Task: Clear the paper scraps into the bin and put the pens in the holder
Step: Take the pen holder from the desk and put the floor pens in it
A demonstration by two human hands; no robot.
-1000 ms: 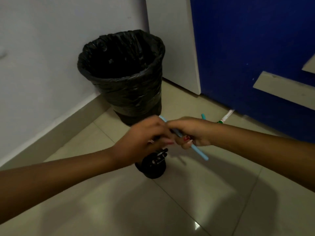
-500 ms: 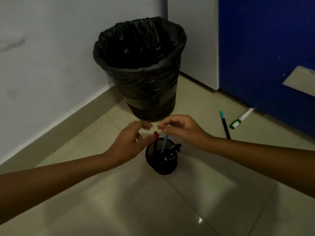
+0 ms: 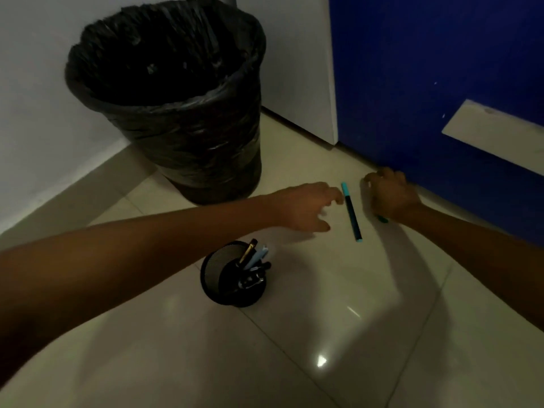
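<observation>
A black mesh pen holder (image 3: 217, 293) stands on the tiled floor with several pens in it, a light blue one among them. Further off lies a black pen with teal ends (image 3: 351, 213). My left hand (image 3: 306, 209) hovers just left of that pen, fingers spread and empty. My right hand (image 3: 393, 195) is curled down over a marker by the blue wall; only the marker's green cap (image 3: 382, 219) sticks out under the wrist. The bin (image 3: 206, 148), lined with a black bag, stands at the back left. I see no paper scraps on the floor.
A white wall runs behind and left of the bin. A blue wall (image 3: 426, 83) with a pale strip closes the right side, close to my right hand. Glossy tiles stretch toward me in front of the holder.
The light blue pen has gone into the holder and both hands have let go. Both hands have moved away to the right, to the pen and marker lying by the blue wall.
</observation>
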